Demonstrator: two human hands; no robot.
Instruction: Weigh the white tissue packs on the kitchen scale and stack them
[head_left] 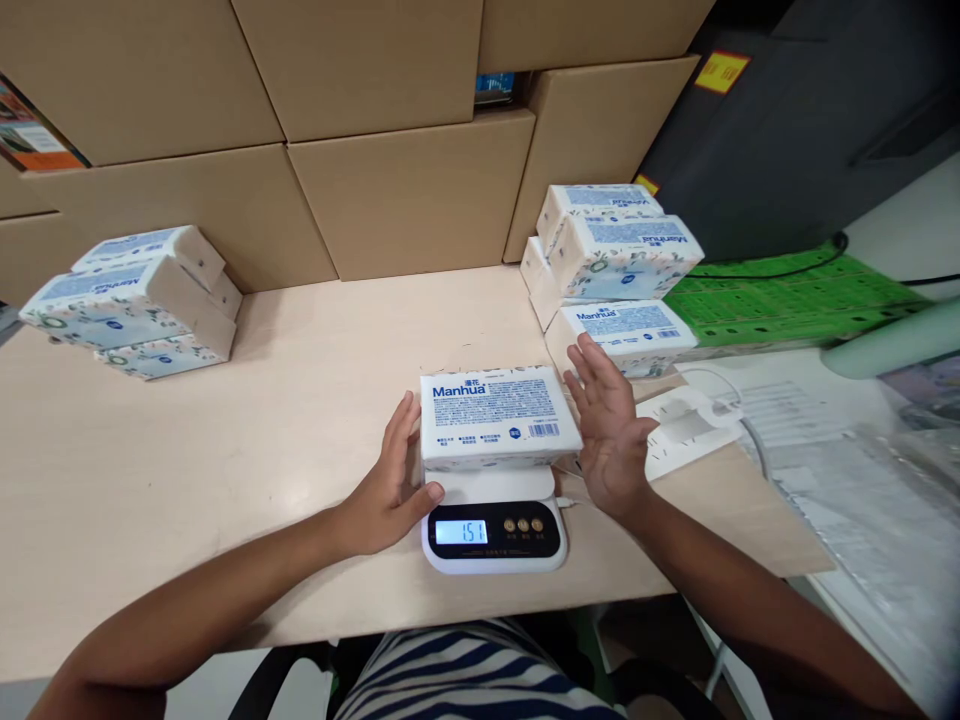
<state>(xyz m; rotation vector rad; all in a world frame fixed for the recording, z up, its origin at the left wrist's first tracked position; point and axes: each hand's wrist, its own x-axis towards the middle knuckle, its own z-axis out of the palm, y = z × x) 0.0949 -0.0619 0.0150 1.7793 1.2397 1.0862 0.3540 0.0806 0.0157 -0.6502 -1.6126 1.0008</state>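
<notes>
A white and blue tissue pack (pixel 495 415), printed "Manhua", lies flat on a small white digital scale (pixel 491 487). The scale's lit display reads about 151; whether a decimal point is there I cannot tell. My left hand (pixel 390 480) is at the pack's left side, fingers apart and thumb over the scale's edge. To the right of the pack, my right hand (pixel 609 430) is raised with its fingers spread and palm turned toward the pack. Neither hand grips the pack; whether the left fingertips touch it is unclear.
Stacked tissue packs stand at the left (pixel 142 300) and back right (pixel 615 250). Cardboard boxes (pixel 412 190) line the table's back. A white power strip (pixel 686 430) with cables lies right of my right hand, near a green perforated panel (pixel 787 300) and clear plastic bags (pixel 885 500).
</notes>
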